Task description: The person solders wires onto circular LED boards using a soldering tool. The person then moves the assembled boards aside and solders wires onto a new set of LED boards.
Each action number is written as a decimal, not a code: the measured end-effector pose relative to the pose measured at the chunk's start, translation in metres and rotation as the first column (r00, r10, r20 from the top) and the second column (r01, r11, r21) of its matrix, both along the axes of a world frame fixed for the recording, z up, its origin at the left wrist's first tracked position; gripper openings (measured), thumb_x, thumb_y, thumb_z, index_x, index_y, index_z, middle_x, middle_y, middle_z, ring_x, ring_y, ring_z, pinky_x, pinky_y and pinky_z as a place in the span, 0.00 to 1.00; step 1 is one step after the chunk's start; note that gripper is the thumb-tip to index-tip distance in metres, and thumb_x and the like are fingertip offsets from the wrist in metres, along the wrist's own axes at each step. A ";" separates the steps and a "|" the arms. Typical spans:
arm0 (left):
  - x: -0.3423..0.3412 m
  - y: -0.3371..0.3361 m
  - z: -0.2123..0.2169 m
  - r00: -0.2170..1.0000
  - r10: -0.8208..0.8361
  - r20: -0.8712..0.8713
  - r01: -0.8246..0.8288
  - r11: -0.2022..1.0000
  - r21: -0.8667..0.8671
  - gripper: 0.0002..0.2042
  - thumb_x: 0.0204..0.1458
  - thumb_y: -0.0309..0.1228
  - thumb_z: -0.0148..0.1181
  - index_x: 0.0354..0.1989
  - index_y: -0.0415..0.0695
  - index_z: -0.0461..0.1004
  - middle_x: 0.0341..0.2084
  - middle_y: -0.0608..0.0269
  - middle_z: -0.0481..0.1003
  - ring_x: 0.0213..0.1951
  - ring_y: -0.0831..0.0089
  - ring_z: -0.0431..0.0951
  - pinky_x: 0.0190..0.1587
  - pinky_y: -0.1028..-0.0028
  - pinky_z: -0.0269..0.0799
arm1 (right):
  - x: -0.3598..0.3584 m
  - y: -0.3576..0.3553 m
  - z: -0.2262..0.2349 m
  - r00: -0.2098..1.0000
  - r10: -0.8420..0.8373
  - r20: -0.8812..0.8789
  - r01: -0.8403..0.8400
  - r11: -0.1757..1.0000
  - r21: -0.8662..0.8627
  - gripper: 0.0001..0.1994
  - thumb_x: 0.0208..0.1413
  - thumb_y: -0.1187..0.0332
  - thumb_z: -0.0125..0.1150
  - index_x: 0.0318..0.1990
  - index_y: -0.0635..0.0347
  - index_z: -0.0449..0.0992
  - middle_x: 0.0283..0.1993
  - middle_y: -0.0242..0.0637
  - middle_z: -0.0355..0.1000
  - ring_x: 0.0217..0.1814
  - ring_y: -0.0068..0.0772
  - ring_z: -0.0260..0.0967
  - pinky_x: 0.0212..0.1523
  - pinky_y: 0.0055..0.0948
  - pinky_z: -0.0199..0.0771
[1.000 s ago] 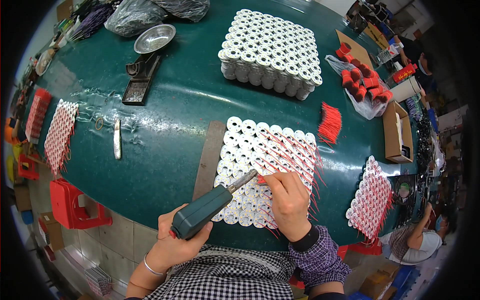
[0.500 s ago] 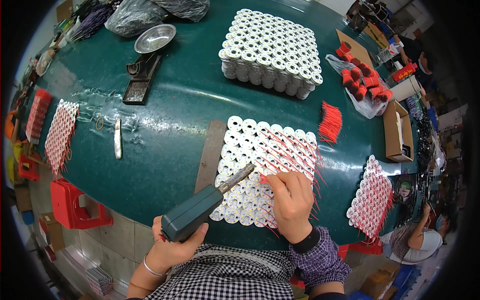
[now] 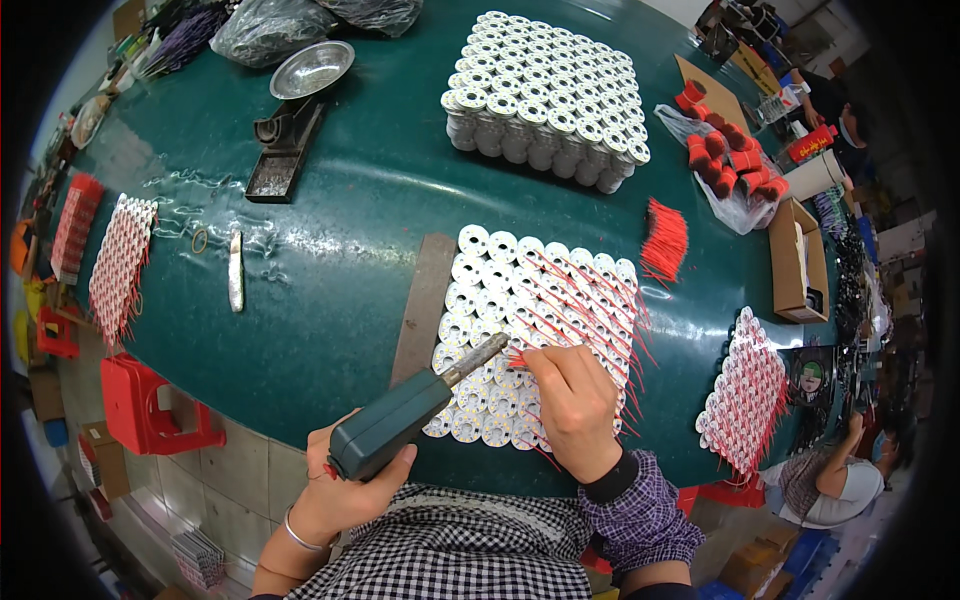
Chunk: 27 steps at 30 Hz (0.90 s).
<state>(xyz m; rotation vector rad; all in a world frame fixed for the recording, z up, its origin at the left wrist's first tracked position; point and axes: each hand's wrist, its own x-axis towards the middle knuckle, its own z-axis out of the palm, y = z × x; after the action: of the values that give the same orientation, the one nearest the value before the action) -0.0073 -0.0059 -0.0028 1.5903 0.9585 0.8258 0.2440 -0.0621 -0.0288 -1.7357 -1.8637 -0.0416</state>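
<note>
In my left hand is a green-bodied soldering gun, gripped from below, its metal barrel pointing up and right. The barrel's end hovers over or touches a panel of round white LED boards; I cannot tell which. My right hand pinches short red wires close to that tip, above the panel's middle. Many boards on the panel's right side carry red wires slanting down and right. A flat brown metal bar lies along the panel's left edge.
A tall stack of round white boards stands at the back. Right of the panel lies a bundle of red wires. Wired panels rest at both sides. A metal dish and a black tray sit back left, near a blade-like strip.
The soldering gun's tip and my right hand's fingertips have shifted slightly; the right fingers moved a little left with the red wires. The whole view has also shifted a little.
</note>
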 end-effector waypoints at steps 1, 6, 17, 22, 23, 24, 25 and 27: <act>0.000 0.000 0.000 1.000 -0.001 0.000 0.001 1.000 0.000 0.11 0.46 0.20 0.68 0.39 0.34 0.80 0.28 0.61 0.79 0.25 0.79 0.77 0.28 0.79 0.71 | 0.000 0.000 0.000 1.000 0.001 0.003 -0.001 1.000 -0.002 0.15 0.45 0.78 0.61 0.44 0.67 0.76 0.38 0.40 0.72 0.37 0.39 0.70 0.36 0.35 0.72; -0.003 0.002 0.001 0.997 -0.050 -0.052 0.051 0.998 0.026 0.11 0.46 0.19 0.68 0.40 0.34 0.80 0.29 0.61 0.79 0.27 0.78 0.77 0.30 0.79 0.72 | -0.001 0.000 0.001 1.000 -0.005 0.009 0.006 1.000 -0.010 0.15 0.45 0.78 0.61 0.43 0.67 0.77 0.38 0.40 0.72 0.37 0.39 0.70 0.37 0.35 0.72; -0.002 0.001 -0.001 0.997 -0.048 -0.054 0.050 0.998 0.027 0.11 0.45 0.19 0.67 0.39 0.34 0.79 0.28 0.60 0.78 0.25 0.77 0.77 0.29 0.78 0.71 | -0.002 0.000 0.000 0.999 -0.025 0.042 0.025 1.000 -0.008 0.13 0.45 0.77 0.62 0.41 0.65 0.77 0.38 0.37 0.72 0.37 0.37 0.70 0.36 0.34 0.71; -0.003 -0.001 -0.002 0.998 -0.034 -0.046 0.034 0.999 -0.015 0.10 0.45 0.19 0.67 0.37 0.35 0.79 0.27 0.60 0.78 0.24 0.76 0.76 0.28 0.77 0.71 | -0.002 0.001 -0.001 0.999 -0.019 0.032 0.019 1.000 -0.006 0.13 0.45 0.77 0.62 0.41 0.65 0.78 0.38 0.37 0.72 0.37 0.37 0.70 0.36 0.34 0.71; -0.003 0.000 -0.001 0.997 -0.043 -0.063 0.043 0.999 -0.001 0.10 0.45 0.19 0.67 0.37 0.35 0.79 0.27 0.60 0.77 0.24 0.76 0.76 0.28 0.77 0.71 | -0.002 0.001 0.000 0.999 -0.016 0.031 0.017 1.000 -0.013 0.13 0.45 0.77 0.62 0.41 0.65 0.78 0.38 0.37 0.72 0.37 0.36 0.70 0.35 0.33 0.71; -0.003 0.001 0.000 0.995 -0.053 -0.080 0.054 0.998 0.012 0.09 0.45 0.19 0.67 0.37 0.35 0.79 0.26 0.60 0.77 0.24 0.76 0.76 0.27 0.77 0.70 | -0.001 0.001 -0.001 0.999 -0.017 0.031 0.018 1.000 -0.014 0.13 0.45 0.77 0.62 0.41 0.65 0.78 0.38 0.37 0.72 0.37 0.36 0.70 0.35 0.33 0.71; -0.002 0.001 0.001 0.995 -0.054 -0.080 0.055 0.998 0.012 0.09 0.45 0.19 0.67 0.37 0.35 0.79 0.26 0.60 0.77 0.24 0.76 0.76 0.27 0.77 0.70 | -0.001 0.001 -0.001 1.000 -0.014 0.027 0.015 1.000 -0.011 0.13 0.45 0.77 0.62 0.41 0.65 0.78 0.38 0.37 0.72 0.37 0.36 0.70 0.35 0.34 0.71; -0.001 0.002 0.003 0.994 -0.056 -0.089 0.060 0.998 0.037 0.09 0.45 0.19 0.67 0.37 0.35 0.79 0.26 0.60 0.77 0.23 0.76 0.75 0.27 0.77 0.69 | 0.000 0.001 -0.001 1.000 -0.013 0.025 0.013 1.000 -0.009 0.13 0.45 0.77 0.61 0.41 0.65 0.78 0.38 0.36 0.72 0.37 0.36 0.70 0.36 0.34 0.70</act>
<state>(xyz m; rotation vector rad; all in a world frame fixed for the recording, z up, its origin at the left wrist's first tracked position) -0.0082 -0.0042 0.0005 1.6925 0.9592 0.7436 0.2437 -0.0611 -0.0301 -1.7610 -1.8731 -0.0595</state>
